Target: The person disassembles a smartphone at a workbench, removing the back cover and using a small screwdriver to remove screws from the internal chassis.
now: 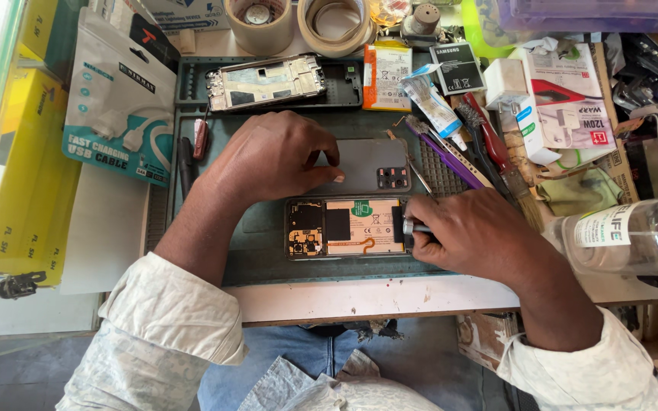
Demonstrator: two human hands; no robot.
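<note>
Opened phone (346, 227) between both hands (276, 156), screwdriver (414, 227) at its edge.

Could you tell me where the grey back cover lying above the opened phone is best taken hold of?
Probably by the long far edge of the grey back cover, from above: it lies flat, the left hand covers its left end, and the opened phone crowds its near edge.

A grey back cover (365, 166) is pressed by the left hand (272, 156); a metal tool (417, 227) is held against the opened phone (346, 227) by the right hand (475, 232).
</note>
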